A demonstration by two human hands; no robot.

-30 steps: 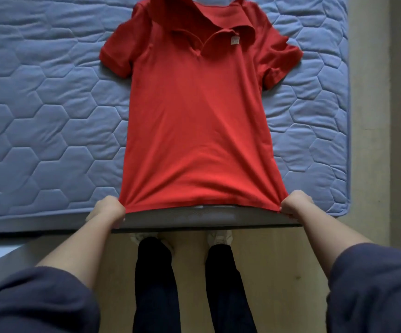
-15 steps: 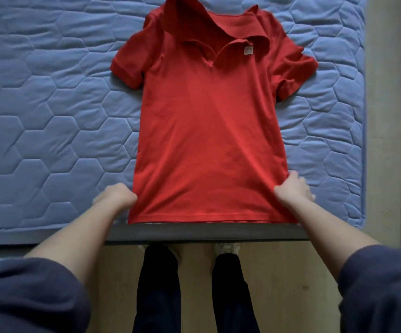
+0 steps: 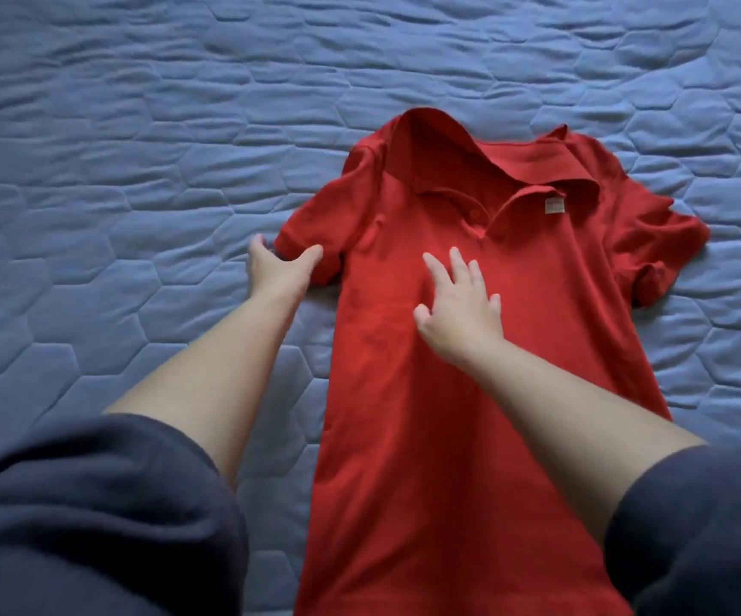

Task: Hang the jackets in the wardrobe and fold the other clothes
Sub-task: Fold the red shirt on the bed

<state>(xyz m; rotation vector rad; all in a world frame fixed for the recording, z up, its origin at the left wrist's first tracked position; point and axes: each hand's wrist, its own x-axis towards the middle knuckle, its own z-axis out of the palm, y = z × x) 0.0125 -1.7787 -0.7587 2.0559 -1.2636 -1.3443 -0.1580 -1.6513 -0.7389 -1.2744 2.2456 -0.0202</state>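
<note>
The polo shirt point(image 3: 470, 415) is coloured plain red. The mattress point(image 3: 137, 171) is quilted in blue hexagons. The sleeves point(image 3: 93, 517) are seen in dark navy.

A blue quilted mattress point(image 3: 137, 180) with hexagon stitching fills the view.

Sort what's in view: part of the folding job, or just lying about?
Job in hand:
red polo shirt, spread out collar-up
left hand, at the shirt's sleeve cuff
right hand, flat on the chest

Just there:
blue quilted mattress
navy sleeves
</note>
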